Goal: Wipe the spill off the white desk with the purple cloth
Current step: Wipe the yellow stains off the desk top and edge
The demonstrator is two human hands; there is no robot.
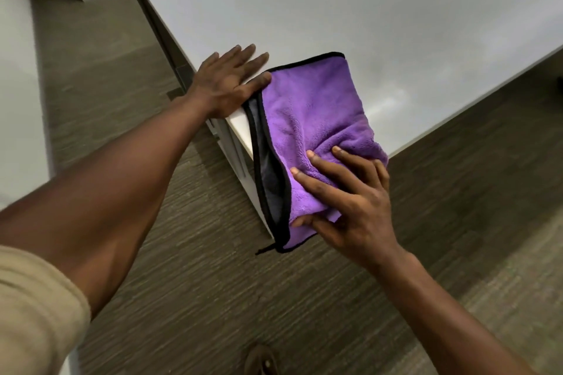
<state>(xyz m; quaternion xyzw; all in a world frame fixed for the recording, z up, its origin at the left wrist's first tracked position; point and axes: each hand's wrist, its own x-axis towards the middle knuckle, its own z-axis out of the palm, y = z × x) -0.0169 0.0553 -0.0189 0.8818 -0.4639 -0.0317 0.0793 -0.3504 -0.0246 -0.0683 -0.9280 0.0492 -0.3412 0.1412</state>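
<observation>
Shoe (261, 359) on carpet (213, 298) below desk (365, 9)

Brown carpet (213, 298), shoe tip (261, 359) below.

My left arm wears a beige sleeve (33, 307) rolled up above the elbow; both forearms are bare, no watch or rings, and a brown shoe (261, 359) shows on my foot
</observation>
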